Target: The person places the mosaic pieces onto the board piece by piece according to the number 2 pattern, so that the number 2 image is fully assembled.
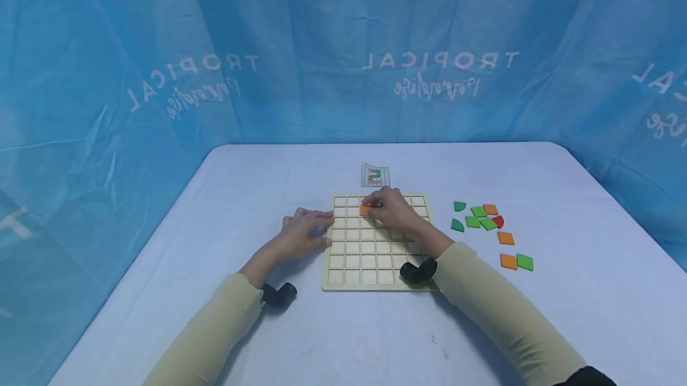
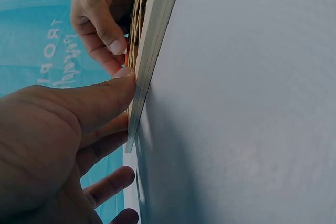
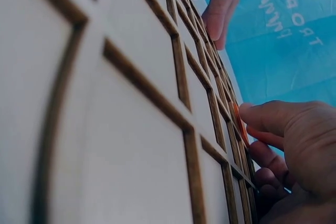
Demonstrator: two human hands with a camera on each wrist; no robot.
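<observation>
From where I stand, the person has both hands at a pale wooden board [image 1: 351,262] ruled into square cells, lying flat on the white-covered table [image 1: 257,195]. The left hand [image 1: 305,233] is at the board's left edge, its thumb and forefinger parted and both touching the rim; the wrist view shows the other fingers spread loosely apart. The right hand [image 1: 394,210] reaches over the board, thumb and forefinger pinching an orange tile [image 1: 365,210] at a cell in the second row from the board's far edge, third column from its left side. I cannot tell whether that tile sits fully down in its cell.

Just beyond the board's far edge lies a small gridded card [image 1: 375,175] with a coloured pattern. To the right of the board are the loose pieces: two dark green rounded pieces [image 1: 457,225] nearest it, then a cluster of light green tiles [image 1: 473,222] with another orange one and a rounded red piece [image 1: 499,221]. Two more orange tiles lie further toward the person, the nearer one beside a light green tile. Behind the board, past the table, hangs a blue curtain [image 1: 322,105] with mirrored white lettering.
</observation>
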